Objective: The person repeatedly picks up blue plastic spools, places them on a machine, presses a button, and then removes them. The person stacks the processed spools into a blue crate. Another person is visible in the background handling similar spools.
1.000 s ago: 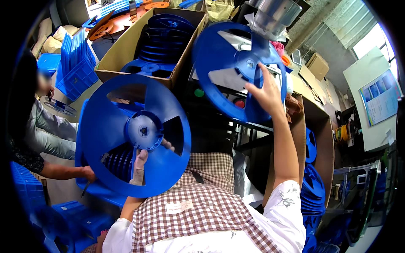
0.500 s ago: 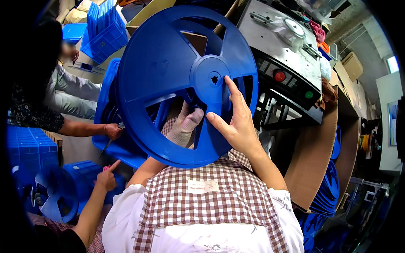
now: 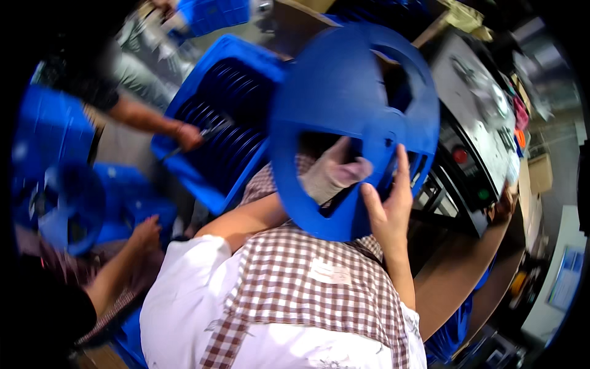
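While spreading thumb and forefinger apart, lays the right hand (image 3: 390, 209) on the near face of a blue reel (image 3: 326, 86), forefinger tip just beside the centre hole; not closed around anything, perhaps set there to steady the disc from the front. Through a cut-out left of that hand, shows the gloved left hand (image 3: 326, 178) behind the reel, thumb and finger near the hub; cannot tell whether clamped on it, though probably bearing weight from the back. Tilted between both hands, in front of the checked apron (image 3: 301, 270), likely to bring the hub within finger reach.

Left of the left hand, a blue crate (image 3: 227, 43) with dark blue discs (image 3: 246, 150) standing in rows, presumably to save room. Over it, a co-worker's hand (image 3: 187, 136) with a blurred metallic tool (image 3: 216, 128). Right of the right hand, a metal-topped machine (image 3: 467, 92), red button (image 3: 460, 154) and green button (image 3: 483, 194) facing inward, probably for easy pressing. Beside the right forearm, a cardboard box (image 3: 458, 280).
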`<act>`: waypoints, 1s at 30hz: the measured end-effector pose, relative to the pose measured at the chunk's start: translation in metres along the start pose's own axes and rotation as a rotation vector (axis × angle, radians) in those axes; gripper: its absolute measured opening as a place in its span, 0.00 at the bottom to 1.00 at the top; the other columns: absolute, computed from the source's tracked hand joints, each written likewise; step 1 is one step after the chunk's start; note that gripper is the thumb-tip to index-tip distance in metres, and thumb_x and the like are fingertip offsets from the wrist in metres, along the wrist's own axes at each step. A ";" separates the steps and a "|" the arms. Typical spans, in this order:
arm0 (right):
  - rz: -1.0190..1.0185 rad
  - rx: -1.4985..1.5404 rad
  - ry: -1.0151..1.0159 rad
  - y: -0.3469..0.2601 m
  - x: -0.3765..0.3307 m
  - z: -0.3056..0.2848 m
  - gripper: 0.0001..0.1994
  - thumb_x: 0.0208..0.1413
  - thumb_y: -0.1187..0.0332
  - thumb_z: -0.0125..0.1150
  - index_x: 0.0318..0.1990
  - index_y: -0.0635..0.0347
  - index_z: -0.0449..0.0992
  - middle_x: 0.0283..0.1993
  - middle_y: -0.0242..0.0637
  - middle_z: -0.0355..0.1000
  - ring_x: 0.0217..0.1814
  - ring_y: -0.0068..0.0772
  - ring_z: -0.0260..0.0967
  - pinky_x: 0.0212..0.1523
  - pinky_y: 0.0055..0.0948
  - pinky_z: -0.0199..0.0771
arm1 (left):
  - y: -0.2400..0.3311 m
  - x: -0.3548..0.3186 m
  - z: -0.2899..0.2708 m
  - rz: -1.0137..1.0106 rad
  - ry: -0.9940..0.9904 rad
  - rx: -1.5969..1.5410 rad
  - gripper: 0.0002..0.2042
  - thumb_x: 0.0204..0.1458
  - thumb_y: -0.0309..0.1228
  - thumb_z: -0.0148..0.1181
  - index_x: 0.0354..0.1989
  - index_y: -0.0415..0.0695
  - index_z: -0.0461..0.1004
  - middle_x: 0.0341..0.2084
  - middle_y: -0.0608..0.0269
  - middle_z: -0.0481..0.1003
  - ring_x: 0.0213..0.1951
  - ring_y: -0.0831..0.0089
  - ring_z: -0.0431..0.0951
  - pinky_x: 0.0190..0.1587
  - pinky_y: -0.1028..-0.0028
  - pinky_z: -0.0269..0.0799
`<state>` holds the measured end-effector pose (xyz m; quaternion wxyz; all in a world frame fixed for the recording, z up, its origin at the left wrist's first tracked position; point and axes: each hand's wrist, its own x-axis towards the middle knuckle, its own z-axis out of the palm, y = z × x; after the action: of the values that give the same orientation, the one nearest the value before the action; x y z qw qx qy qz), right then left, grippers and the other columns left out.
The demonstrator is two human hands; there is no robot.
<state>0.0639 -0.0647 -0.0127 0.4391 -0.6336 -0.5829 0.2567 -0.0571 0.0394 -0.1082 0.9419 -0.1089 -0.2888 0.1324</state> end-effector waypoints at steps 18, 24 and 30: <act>-0.225 -0.086 -0.125 -0.019 -0.003 -0.040 0.21 0.46 0.72 0.69 0.51 0.60 0.76 0.46 0.44 0.73 0.44 0.41 0.74 0.44 0.31 0.75 | 0.022 -0.101 0.083 0.317 1.012 1.095 0.18 0.60 0.34 0.53 0.53 0.33 0.71 0.47 0.51 0.76 0.46 0.68 0.79 0.50 0.72 0.76; 0.193 -0.212 0.733 0.117 -0.015 -0.251 0.08 0.58 0.72 0.58 0.42 0.66 0.79 0.33 0.31 0.75 0.35 0.17 0.70 0.37 0.18 0.71 | 0.002 -0.056 0.101 0.536 1.070 1.225 0.26 0.53 0.40 0.57 0.53 0.30 0.70 0.44 0.45 0.77 0.43 0.63 0.81 0.44 0.67 0.81; 0.449 -0.631 0.758 0.220 -0.009 -0.343 0.09 0.54 0.67 0.62 0.41 0.59 0.81 0.33 0.37 0.79 0.35 0.22 0.75 0.37 0.23 0.75 | 0.008 -0.066 0.082 0.329 1.069 1.169 0.22 0.56 0.39 0.56 0.52 0.34 0.70 0.43 0.49 0.77 0.41 0.66 0.81 0.44 0.72 0.80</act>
<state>0.4619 -0.1475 -0.0377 0.3414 -0.8920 -0.2825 -0.0898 -0.1583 0.0369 -0.0776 0.8258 0.3115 0.3360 0.3287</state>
